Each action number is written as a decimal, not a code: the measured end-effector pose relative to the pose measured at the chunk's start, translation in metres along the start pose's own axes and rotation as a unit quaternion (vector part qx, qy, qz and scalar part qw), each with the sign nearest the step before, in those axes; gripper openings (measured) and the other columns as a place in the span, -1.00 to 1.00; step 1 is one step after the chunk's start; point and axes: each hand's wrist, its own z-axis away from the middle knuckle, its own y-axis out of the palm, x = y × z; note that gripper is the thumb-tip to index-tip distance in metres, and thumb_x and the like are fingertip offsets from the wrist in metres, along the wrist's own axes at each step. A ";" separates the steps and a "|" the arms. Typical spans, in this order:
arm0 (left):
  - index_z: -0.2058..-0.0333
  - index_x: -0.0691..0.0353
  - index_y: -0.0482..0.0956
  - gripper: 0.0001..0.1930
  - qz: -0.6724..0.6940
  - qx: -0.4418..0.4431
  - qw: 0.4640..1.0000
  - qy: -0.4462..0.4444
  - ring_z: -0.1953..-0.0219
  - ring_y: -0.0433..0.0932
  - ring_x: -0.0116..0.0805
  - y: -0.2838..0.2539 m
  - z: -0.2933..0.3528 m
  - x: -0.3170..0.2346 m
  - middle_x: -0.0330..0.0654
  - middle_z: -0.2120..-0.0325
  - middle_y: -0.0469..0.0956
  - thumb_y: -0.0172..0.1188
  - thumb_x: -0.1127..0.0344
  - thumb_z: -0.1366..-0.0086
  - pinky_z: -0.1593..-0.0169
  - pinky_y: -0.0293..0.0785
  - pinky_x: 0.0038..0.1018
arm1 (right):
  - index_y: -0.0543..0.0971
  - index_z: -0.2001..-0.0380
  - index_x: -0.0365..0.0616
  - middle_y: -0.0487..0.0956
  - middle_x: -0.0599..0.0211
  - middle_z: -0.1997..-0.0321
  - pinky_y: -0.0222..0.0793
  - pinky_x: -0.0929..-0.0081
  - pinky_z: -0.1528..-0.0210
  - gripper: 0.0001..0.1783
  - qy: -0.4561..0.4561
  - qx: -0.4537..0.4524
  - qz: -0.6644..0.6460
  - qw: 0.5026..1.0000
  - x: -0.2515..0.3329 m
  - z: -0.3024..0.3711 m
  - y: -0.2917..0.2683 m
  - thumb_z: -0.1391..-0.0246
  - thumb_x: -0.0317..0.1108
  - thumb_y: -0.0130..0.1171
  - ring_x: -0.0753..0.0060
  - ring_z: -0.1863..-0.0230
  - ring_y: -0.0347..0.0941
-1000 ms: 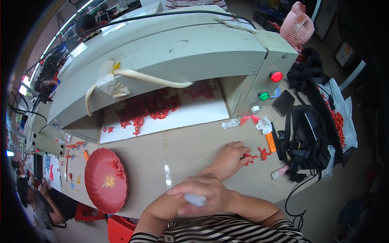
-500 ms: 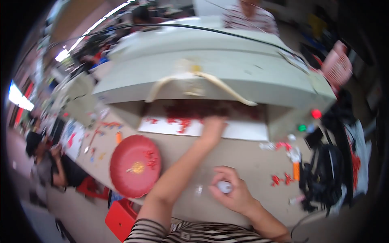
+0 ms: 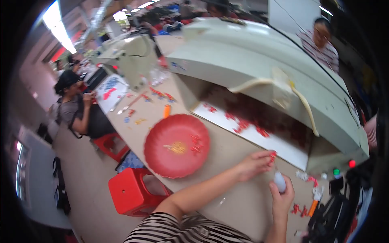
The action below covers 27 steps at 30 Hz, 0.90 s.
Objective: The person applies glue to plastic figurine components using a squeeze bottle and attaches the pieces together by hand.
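My left hand (image 3: 255, 165) pinches a small red piece (image 3: 273, 154) between thumb and fingertips, above the table in front of the machine's opening. Close by, my right hand (image 3: 283, 196) is wrapped round a small whitish squeeze bottle (image 3: 279, 182), its thin tip pointing up toward the red piece. Whether tip and piece touch cannot be made out. Beyond both hands, a white board (image 3: 253, 137) lies in the opening of a pale grey-green machine (image 3: 239, 48), with many small red pieces (image 3: 243, 124) scattered on it.
A red scalloped basin (image 3: 156, 139) left of my arm holds yellow bits and red pieces. Red parts (image 3: 300, 209), an orange stick (image 3: 313, 207) and a black bag (image 3: 338, 214) lie at right. A red stool (image 3: 129, 192) stands lower left. Co-workers sit at left and behind the machine.
My left hand has come out of the machine's opening with a red piece, toward the bottle. My right hand has raised the bottle upright. The view has swung left.
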 end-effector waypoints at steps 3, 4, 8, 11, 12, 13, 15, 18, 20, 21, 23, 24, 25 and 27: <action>-0.04 0.26 0.28 -0.61 0.047 -0.035 0.998 -0.007 0.12 0.42 -0.41 -0.017 0.025 0.007 -0.22 0.13 0.41 0.02 0.37 -0.23 -0.01 0.38 -0.44 | 0.36 0.17 -0.26 0.40 0.46 0.42 0.23 0.75 0.40 -0.73 -0.007 0.015 -0.014 1.000 -0.006 -0.008 -0.002 -0.02 -0.43 0.03 0.70 0.44 0.29; -0.03 0.26 0.28 -0.62 0.041 -0.039 0.998 -0.007 0.14 0.44 -0.40 -0.020 0.028 0.010 -0.20 0.14 0.42 0.00 0.39 -0.23 0.01 0.40 -0.44 | 0.36 0.18 -0.24 0.39 0.47 0.42 0.21 0.77 0.41 -0.75 0.004 0.011 -0.047 0.999 -0.008 -0.009 -0.002 -0.04 -0.41 0.02 0.71 0.45 0.28; -0.02 0.28 0.30 -0.64 -0.001 -0.064 0.998 -0.003 0.21 0.49 -0.37 -0.014 0.026 0.012 -0.16 0.18 0.45 -0.02 0.42 -0.24 0.07 0.45 -0.46 | 0.40 0.29 -0.24 0.47 0.39 0.43 0.26 0.69 0.39 -0.80 0.020 -0.042 -0.054 0.997 -0.023 -0.011 -0.014 -0.01 -0.39 0.09 0.66 0.44 0.33; -0.02 0.27 0.30 -0.65 -0.007 -0.083 0.996 -0.013 0.23 0.50 -0.38 -0.009 0.028 0.011 -0.14 0.18 0.46 -0.02 0.42 -0.24 0.10 0.47 -0.48 | 0.40 0.33 -0.24 0.48 0.38 0.42 0.27 0.68 0.37 -0.79 -0.010 -0.057 -0.026 0.998 -0.025 -0.012 -0.015 0.01 -0.38 0.14 0.65 0.42 0.35; -0.02 0.27 0.30 -0.65 -0.006 -0.081 0.996 -0.022 0.23 0.50 -0.38 -0.009 0.030 0.012 -0.14 0.18 0.46 -0.02 0.42 -0.24 0.10 0.47 -0.48 | 0.41 0.33 -0.24 0.48 0.38 0.41 0.28 0.66 0.34 -0.79 0.002 -0.060 -0.046 0.997 -0.023 -0.010 -0.015 0.02 -0.38 0.15 0.64 0.40 0.36; -0.01 0.27 0.31 -0.65 -0.005 -0.078 0.997 -0.023 0.22 0.49 -0.37 -0.009 0.029 0.012 -0.13 0.17 0.45 -0.01 0.43 -0.23 0.09 0.46 -0.47 | 0.41 0.33 -0.24 0.49 0.37 0.40 0.29 0.65 0.31 -0.78 0.014 -0.063 -0.067 0.996 -0.023 -0.009 -0.014 0.03 -0.39 0.16 0.63 0.39 0.36; 0.00 0.27 0.32 -0.66 -0.002 -0.076 0.997 -0.031 0.21 0.49 -0.36 -0.010 0.030 0.012 -0.13 0.17 0.45 0.00 0.43 -0.23 0.07 0.45 -0.45 | 0.41 0.33 -0.24 0.50 0.36 0.39 0.30 0.65 0.29 -0.78 0.016 -0.074 -0.071 0.995 -0.027 -0.009 -0.015 0.04 -0.39 0.17 0.62 0.38 0.37; 0.01 0.27 0.33 -0.66 -0.015 -0.083 0.996 -0.026 0.23 0.50 -0.35 -0.009 0.031 0.013 -0.13 0.18 0.46 0.01 0.43 -0.22 0.09 0.46 -0.46 | 0.41 0.34 -0.25 0.51 0.35 0.38 0.31 0.64 0.27 -0.76 0.008 -0.084 -0.070 0.994 -0.029 -0.010 -0.016 0.05 -0.38 0.19 0.61 0.37 0.38; 0.03 0.28 0.34 -0.69 -0.032 -0.089 0.995 -0.012 0.26 0.52 -0.37 -0.007 0.031 0.013 -0.11 0.21 0.47 -0.01 0.43 -0.23 0.15 0.50 -0.50 | 0.41 0.34 -0.25 0.51 0.35 0.38 0.32 0.64 0.26 -0.75 0.001 -0.087 -0.063 0.994 -0.029 -0.010 -0.017 0.06 -0.38 0.20 0.61 0.36 0.39; 0.03 0.28 0.34 -0.69 -0.032 -0.089 0.995 -0.014 0.26 0.52 -0.37 -0.008 0.031 0.013 -0.11 0.21 0.47 -0.01 0.43 -0.23 0.15 0.50 -0.50 | 0.41 0.34 -0.25 0.51 0.34 0.38 0.32 0.64 0.26 -0.74 0.002 -0.086 -0.066 0.994 -0.027 -0.010 -0.016 0.06 -0.37 0.21 0.60 0.37 0.39; 0.03 0.27 0.34 -0.69 -0.038 -0.091 0.995 -0.014 0.26 0.53 -0.36 -0.008 0.030 0.013 -0.12 0.23 0.48 -0.01 0.42 -0.23 0.16 0.51 -0.50 | 0.41 0.34 -0.25 0.51 0.34 0.38 0.32 0.64 0.27 -0.73 0.004 -0.086 -0.069 0.994 -0.028 -0.011 -0.016 0.07 -0.36 0.22 0.60 0.37 0.40; 0.03 0.27 0.34 -0.69 -0.038 -0.091 0.995 -0.015 0.26 0.53 -0.36 -0.007 0.030 0.013 -0.12 0.23 0.48 -0.01 0.42 -0.23 0.16 0.51 -0.50 | 0.42 0.34 -0.26 0.52 0.33 0.38 0.33 0.64 0.27 -0.73 -0.004 -0.088 -0.053 0.995 -0.028 -0.011 -0.017 0.08 -0.36 0.22 0.60 0.37 0.41; 0.03 0.27 0.33 -0.69 -0.041 -0.091 0.995 -0.017 0.26 0.53 -0.36 -0.007 0.030 0.012 -0.12 0.23 0.48 -0.01 0.41 -0.24 0.16 0.51 -0.50 | 0.42 0.35 -0.26 0.52 0.32 0.39 0.33 0.64 0.28 -0.74 -0.011 -0.089 -0.038 0.995 -0.029 -0.011 -0.018 0.08 -0.36 0.23 0.59 0.37 0.41; 0.03 0.27 0.33 -0.69 -0.043 -0.092 0.995 -0.018 0.26 0.53 -0.36 -0.007 0.031 0.012 -0.12 0.23 0.48 -0.01 0.41 -0.24 0.16 0.51 -0.50 | 0.44 0.36 -0.26 0.52 0.32 0.39 0.34 0.64 0.30 -0.74 -0.026 -0.087 -0.005 0.996 -0.027 -0.012 -0.017 0.10 -0.36 0.24 0.59 0.38 0.42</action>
